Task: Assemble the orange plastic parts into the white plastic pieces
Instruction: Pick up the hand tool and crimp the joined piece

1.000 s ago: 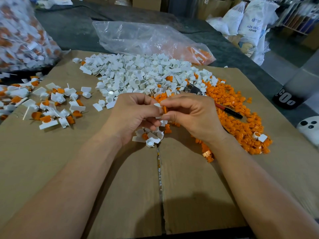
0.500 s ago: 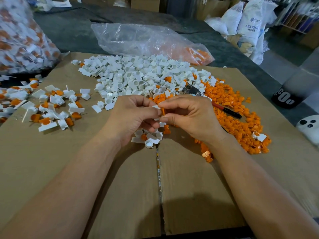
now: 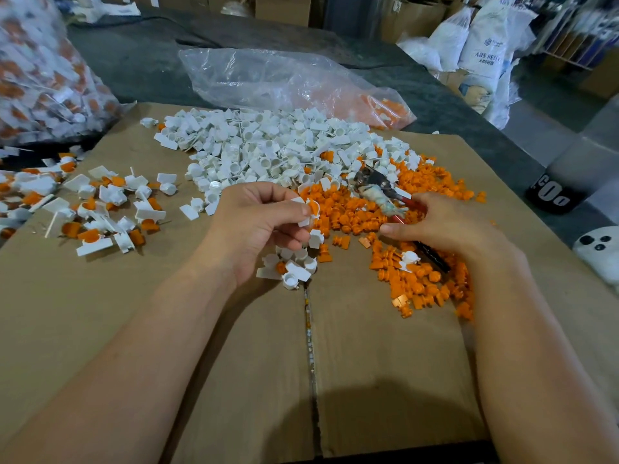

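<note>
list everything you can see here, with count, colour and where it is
white plastic pieces: big pile, white, far middle of the cardboard
orange plastic parts: big pile, orange, right of middle
assembled pieces: loose heap, white and orange, left side
pliers: one, red handles, on the orange parts
clear bag: one, clear, behind the cardboard, some orange parts inside
full bag: one, clear, white and orange contents, far left
cardboard: one sheet, brown, under the piles
sacks: several, white, far right
left hand: pinches the held piece, white with orange in it
right hand: over the orange parts, by the pliers' handle
</note>
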A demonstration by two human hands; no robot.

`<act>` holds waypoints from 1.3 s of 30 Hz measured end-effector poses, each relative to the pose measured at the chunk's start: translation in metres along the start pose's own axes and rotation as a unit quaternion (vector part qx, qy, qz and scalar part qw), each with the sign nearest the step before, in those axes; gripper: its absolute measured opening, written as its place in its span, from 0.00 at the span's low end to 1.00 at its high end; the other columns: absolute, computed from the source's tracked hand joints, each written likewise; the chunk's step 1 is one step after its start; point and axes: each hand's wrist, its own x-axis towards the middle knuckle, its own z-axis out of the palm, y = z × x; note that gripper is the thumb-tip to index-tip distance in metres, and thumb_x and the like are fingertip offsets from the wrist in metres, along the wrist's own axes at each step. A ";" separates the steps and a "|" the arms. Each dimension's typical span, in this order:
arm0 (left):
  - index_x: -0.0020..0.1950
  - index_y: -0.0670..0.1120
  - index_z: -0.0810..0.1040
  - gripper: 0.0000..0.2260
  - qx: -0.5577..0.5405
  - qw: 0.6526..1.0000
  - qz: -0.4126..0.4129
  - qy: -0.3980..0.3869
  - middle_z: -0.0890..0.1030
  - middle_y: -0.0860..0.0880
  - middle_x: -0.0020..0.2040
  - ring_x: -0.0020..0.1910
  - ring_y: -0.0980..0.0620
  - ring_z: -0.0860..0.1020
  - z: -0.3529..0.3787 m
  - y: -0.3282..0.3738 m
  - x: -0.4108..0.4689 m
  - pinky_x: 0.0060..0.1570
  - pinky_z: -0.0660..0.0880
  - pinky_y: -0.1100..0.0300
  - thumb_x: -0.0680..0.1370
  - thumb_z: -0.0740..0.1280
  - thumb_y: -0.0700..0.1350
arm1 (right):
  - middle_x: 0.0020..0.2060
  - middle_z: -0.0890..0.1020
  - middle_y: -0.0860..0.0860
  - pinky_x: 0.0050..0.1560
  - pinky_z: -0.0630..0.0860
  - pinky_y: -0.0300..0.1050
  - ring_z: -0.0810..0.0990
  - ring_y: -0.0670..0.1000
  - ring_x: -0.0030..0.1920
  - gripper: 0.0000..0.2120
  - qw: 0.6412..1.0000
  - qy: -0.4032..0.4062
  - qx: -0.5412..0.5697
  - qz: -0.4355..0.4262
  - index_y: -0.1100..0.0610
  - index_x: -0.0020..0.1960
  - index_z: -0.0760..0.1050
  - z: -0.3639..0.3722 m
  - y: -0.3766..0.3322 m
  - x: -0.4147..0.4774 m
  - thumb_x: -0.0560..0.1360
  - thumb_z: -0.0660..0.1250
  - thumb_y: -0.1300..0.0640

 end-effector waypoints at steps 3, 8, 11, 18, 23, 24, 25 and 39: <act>0.34 0.39 0.76 0.07 -0.003 1.000 0.003 -0.001 0.79 0.45 0.26 0.21 0.53 0.76 0.000 0.000 0.000 0.22 0.73 0.66 0.69 0.68 0.30 | 0.68 0.68 0.53 0.67 0.60 0.61 0.65 0.58 0.67 0.45 1.000 -0.001 -0.029 0.004 0.52 0.71 0.60 0.003 -0.001 0.004 0.61 0.67 0.31; 0.33 0.40 0.76 0.07 -0.018 1.000 -0.001 0.001 0.79 0.45 0.26 0.22 0.53 0.76 -0.001 0.000 0.000 0.22 0.73 0.66 0.69 0.68 0.30 | 0.65 0.72 0.53 0.62 0.67 0.55 0.68 0.58 0.64 0.41 0.999 0.033 0.000 0.013 0.51 0.69 0.65 0.005 -0.004 0.003 0.61 0.70 0.34; 0.32 0.41 0.77 0.09 -0.037 0.999 -0.004 0.006 0.80 0.45 0.27 0.22 0.53 0.77 -0.001 0.000 0.001 0.22 0.73 0.66 0.70 0.68 0.31 | 0.54 0.76 0.52 0.50 0.70 0.49 0.72 0.54 0.54 0.30 0.996 0.082 0.035 0.006 0.51 0.61 0.72 0.004 -0.008 0.000 0.62 0.73 0.43; 0.37 0.40 0.75 0.06 -0.095 0.995 0.021 0.033 0.80 0.47 0.28 0.26 0.54 0.79 -0.003 -0.002 0.004 0.25 0.74 0.65 0.71 0.67 0.32 | 0.54 0.78 0.51 0.49 0.66 0.43 0.73 0.50 0.51 0.24 0.971 0.207 0.087 -0.083 0.54 0.61 0.73 -0.001 -0.018 -0.014 0.65 0.71 0.55; 0.38 0.42 0.74 0.07 -0.116 0.990 0.058 0.060 0.81 0.50 0.28 0.27 0.55 0.79 -0.003 -0.002 0.006 0.25 0.75 0.66 0.74 0.65 0.32 | 0.56 0.77 0.52 0.49 0.63 0.42 0.72 0.52 0.55 0.25 0.956 0.237 0.112 -0.135 0.55 0.64 0.70 -0.001 -0.033 -0.025 0.67 0.67 0.62; 0.38 0.42 0.74 0.07 -0.118 0.989 0.066 0.064 0.81 0.50 0.28 0.27 0.55 0.79 -0.003 -0.002 0.006 0.25 0.74 0.66 0.74 0.65 0.32 | 0.56 0.77 0.53 0.49 0.64 0.42 0.72 0.54 0.56 0.24 0.955 0.234 0.111 -0.146 0.55 0.64 0.70 0.001 -0.036 -0.026 0.68 0.65 0.63; 0.38 0.42 0.73 0.08 -0.120 0.988 0.073 0.067 0.81 0.50 0.29 0.28 0.55 0.79 -0.003 -0.002 0.007 0.25 0.74 0.66 0.74 0.65 0.32 | 0.55 0.77 0.53 0.49 0.64 0.42 0.73 0.54 0.56 0.24 0.953 0.232 0.110 -0.160 0.56 0.63 0.70 0.003 -0.039 -0.028 0.68 0.65 0.64; 0.38 0.43 0.74 0.08 -0.111 0.979 0.138 0.105 0.80 0.51 0.29 0.29 0.56 0.80 0.000 -0.002 0.010 0.26 0.73 0.67 0.75 0.64 0.32 | 0.55 0.76 0.54 0.53 0.67 0.46 0.72 0.54 0.55 0.23 0.947 0.154 0.059 -0.274 0.55 0.62 0.69 0.017 -0.062 -0.041 0.67 0.65 0.60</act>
